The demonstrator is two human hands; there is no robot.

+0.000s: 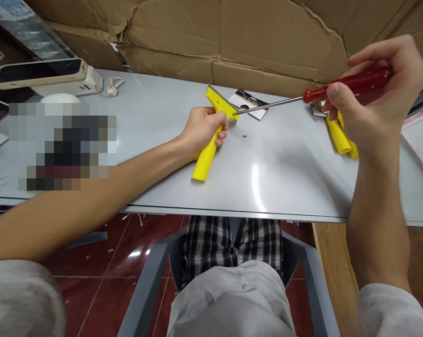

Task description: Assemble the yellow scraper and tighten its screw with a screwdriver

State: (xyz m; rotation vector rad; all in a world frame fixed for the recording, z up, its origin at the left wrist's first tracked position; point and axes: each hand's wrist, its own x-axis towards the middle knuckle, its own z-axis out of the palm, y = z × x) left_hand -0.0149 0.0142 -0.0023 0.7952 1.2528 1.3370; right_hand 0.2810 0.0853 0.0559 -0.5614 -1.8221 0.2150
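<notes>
Centrally, the left hand [206, 131] grips a yellow scraper [206, 159]; the right hand [383, 89] grips a red-handled screwdriver [348, 87], its tip at the scraper's head.

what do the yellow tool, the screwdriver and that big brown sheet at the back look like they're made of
Yellow tool: probably smooth plastic, evenly coloured with a slight sheen.
Screwdriver: handle likely glossy, translucent red plastic, from its bright highlights; the shaft looks like polished metal, grey and shiny.
Brown sheet: matt cardboard, judging by its creases and torn spots.
</notes>
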